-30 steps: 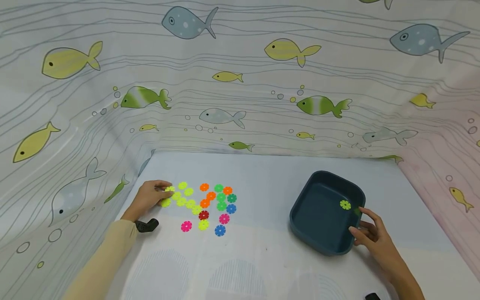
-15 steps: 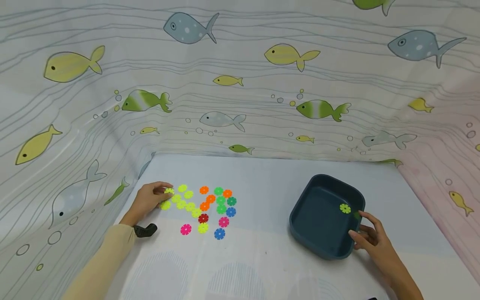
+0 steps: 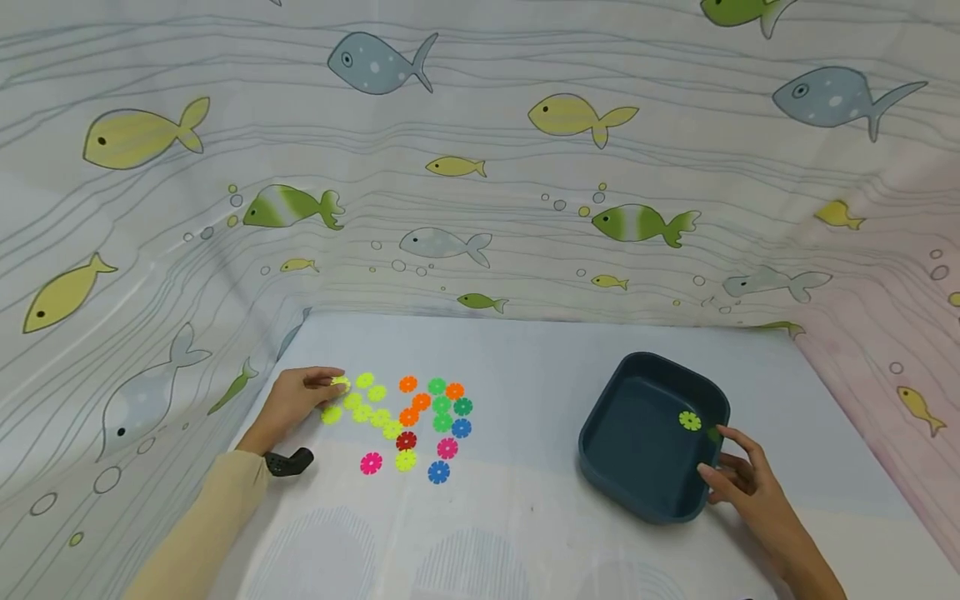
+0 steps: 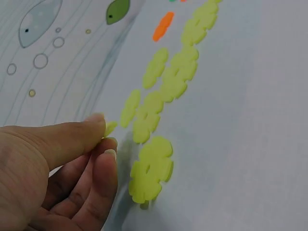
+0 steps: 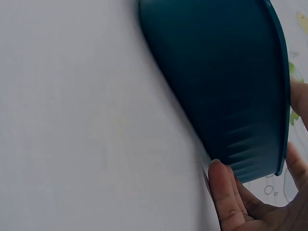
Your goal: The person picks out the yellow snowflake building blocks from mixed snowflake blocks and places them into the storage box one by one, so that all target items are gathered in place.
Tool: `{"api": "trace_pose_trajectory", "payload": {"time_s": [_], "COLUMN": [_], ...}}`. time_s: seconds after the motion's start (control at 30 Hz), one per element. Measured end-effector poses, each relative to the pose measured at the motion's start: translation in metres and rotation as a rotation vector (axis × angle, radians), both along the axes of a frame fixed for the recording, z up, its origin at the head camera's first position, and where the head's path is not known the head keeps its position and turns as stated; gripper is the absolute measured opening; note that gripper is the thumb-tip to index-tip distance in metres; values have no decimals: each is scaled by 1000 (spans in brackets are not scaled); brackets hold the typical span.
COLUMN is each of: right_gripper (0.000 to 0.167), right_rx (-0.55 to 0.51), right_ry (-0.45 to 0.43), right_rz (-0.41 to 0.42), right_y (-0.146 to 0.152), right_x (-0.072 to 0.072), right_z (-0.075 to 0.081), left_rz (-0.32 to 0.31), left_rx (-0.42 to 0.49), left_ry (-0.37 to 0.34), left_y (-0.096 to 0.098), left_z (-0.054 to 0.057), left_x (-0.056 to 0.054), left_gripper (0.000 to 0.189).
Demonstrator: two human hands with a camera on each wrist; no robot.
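On the left of the head view, my left hand [image 3: 294, 403] pinches a yellow snowflake disc [image 4: 110, 128] between thumb and fingertips, mostly hidden in the left wrist view. More yellow discs [image 4: 152, 169] lie close beside that hand in a slanting row. At the right, my right hand [image 3: 752, 483] grips the near right side of a dark blue square tub [image 3: 637, 442]. One yellow disc [image 3: 690, 421] shows inside it. The right wrist view has fingertips [image 5: 221, 185] at the lower edge of the tub's wall.
Right of the yellow row lie orange discs [image 3: 408, 384], green discs [image 3: 442, 404], blue discs [image 3: 438, 472], pink discs [image 3: 371, 463] and a red disc [image 3: 406, 441]. A black strap-like piece [image 3: 289, 462] sits at my left wrist. A fish-patterned curtain [image 3: 480, 208] surrounds the white table [image 3: 525, 375].
The whole head view has shifted slightly downward in the picture. My left hand stays at the same yellow disc, and my right hand stays on the tub.
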State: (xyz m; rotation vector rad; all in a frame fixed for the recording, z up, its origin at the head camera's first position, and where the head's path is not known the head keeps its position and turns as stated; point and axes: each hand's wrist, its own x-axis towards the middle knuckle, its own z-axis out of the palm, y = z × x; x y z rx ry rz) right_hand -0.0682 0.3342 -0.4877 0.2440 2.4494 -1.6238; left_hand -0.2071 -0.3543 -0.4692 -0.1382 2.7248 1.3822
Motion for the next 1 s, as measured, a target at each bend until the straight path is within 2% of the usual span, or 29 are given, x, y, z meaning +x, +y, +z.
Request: {"api": "trace_pose_trajectory", "payload": {"time_s": [0.1, 0.33, 0.53, 0.7, 1.0], "right_gripper": [80, 79, 78, 78, 78], "right_rx": [-8, -8, -7, -14, -7], "right_ry": [1, 16, 23, 17, 14], "right_rz": [2, 4, 5, 2, 0], "right_y": [0, -1, 0, -1, -2], "right_x": [1, 1, 0, 0, 1], "right_z": [-1, -2, -3, -2, 0], "left_rz": [1, -50, -91, -103, -111], "left_rx": [34, 66, 84, 105, 157], "left_ry": [-16, 22, 8, -13, -26], "left_y": [1, 12, 25, 33, 46], "left_z": [1, 5, 10, 14, 16], "left_x": [1, -1, -1, -2, -2], "left_gripper": [52, 55, 47, 44, 51]}}
